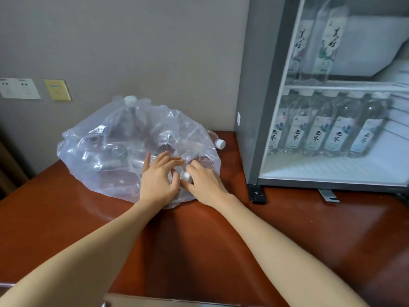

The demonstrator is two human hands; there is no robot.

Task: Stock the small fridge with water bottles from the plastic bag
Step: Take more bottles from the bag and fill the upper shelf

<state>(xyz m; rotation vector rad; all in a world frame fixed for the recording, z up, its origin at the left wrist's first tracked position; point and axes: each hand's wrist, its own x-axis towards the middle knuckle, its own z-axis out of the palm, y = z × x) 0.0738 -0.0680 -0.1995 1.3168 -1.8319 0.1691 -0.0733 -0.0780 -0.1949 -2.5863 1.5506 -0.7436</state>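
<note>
A clear plastic bag [124,147] lies crumpled on the red-brown table [66,218], with clear water bottles inside. My left hand [157,178] rests on the bag's near edge, fingers spread and bent over the plastic. My right hand [204,180] grips the neck of a bottle with a white cap [186,177] at the bag's mouth. Another white-capped bottle [218,141] pokes out from behind the bag on the right, and a third cap [130,100] shows at the bag's top. The small fridge [250,107] stands to the right with labelled bottles [336,136] inside.
The fridge's lower shelf holds a row of several bottles; two tall ones stand on the upper shelf [327,41]. Wall sockets [18,88] and a yellow switch plate [58,90] are on the grey wall at the left. The fridge's black foot [256,193] rests on the table.
</note>
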